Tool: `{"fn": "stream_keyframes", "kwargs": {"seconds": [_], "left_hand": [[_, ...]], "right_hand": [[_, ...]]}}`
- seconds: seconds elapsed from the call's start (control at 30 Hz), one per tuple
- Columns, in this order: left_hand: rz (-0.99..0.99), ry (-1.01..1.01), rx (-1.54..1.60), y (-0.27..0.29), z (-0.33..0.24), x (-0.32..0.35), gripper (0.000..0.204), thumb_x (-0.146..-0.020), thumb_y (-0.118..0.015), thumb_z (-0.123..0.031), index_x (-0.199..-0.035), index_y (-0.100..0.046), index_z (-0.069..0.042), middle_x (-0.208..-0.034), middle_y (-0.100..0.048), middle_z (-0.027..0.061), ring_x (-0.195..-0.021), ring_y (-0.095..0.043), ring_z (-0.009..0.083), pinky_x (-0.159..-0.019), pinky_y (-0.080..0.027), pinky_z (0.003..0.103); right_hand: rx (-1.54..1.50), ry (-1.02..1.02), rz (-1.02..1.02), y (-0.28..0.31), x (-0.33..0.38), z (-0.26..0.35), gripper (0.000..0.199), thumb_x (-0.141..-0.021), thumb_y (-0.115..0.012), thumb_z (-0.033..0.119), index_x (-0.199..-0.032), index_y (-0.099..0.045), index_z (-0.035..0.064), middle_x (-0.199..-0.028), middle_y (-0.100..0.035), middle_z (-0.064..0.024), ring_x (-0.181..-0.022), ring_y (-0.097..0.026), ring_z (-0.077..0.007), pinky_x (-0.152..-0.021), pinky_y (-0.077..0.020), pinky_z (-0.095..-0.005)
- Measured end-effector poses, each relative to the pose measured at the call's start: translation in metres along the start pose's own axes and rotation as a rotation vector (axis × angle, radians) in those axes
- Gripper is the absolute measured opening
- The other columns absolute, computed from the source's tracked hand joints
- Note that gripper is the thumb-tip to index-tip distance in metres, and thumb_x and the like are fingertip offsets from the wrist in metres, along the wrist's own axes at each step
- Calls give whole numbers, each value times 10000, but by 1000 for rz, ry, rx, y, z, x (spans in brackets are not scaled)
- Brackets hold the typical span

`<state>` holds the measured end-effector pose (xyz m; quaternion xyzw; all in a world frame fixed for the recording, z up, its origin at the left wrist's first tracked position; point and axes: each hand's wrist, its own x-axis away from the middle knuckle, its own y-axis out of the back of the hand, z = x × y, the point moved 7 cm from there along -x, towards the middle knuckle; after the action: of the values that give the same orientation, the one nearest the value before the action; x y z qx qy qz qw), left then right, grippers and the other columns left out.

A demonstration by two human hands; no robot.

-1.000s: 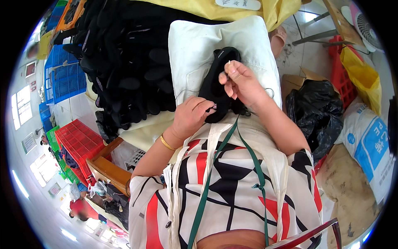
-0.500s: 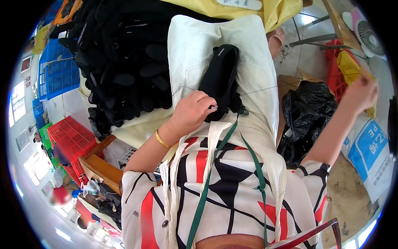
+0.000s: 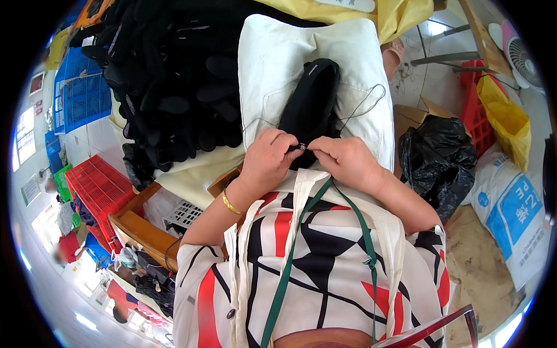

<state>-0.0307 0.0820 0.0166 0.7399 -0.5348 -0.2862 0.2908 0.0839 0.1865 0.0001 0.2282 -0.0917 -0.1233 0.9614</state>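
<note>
Two hands meet at the near end of a black shoe upper (image 3: pixel 310 101), which lies on a white cushion (image 3: pixel 278 64) just beyond your fingers. Your left hand (image 3: pixel 268 159) is closed, fingertips pinched on the upper's near edge. Your right hand (image 3: pixel 343 161) is closed too, pinching a small needle-like item, too small to tell, touching the left fingertips. Thin thread (image 3: pixel 364 101) loops past the right hand. Beyond the left hand: heap of black uppers (image 3: pixel 168 87). Right of the right hand: black plastic bag (image 3: pixel 438 159).
</note>
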Motion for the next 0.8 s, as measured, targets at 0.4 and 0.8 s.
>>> {"fn": "stream_keyframes", "kwargs": {"seconds": [0.4,0.8], "left_hand": [[-92,-3,31,3,0,4,253,-717,-797,2,-921,-657,-51,-857,-623,97,-772,-598,295,-657,-485,372],[-165,43,17,0,2,8,245,-701,-800,-34,-881,-642,-82,-815,-607,76,-752,-595,294,-638,-488,383]], "right_hand": [[65,42,-43,-2,2,6,168,-860,-606,99,-1007,-668,49,-749,-663,-165,-687,-663,-350,-623,-539,-446],[225,30,-15,-23,0,8,120,-870,-588,47,-965,-520,21,-595,-595,-153,-546,-619,-346,-505,-494,-459]]}}
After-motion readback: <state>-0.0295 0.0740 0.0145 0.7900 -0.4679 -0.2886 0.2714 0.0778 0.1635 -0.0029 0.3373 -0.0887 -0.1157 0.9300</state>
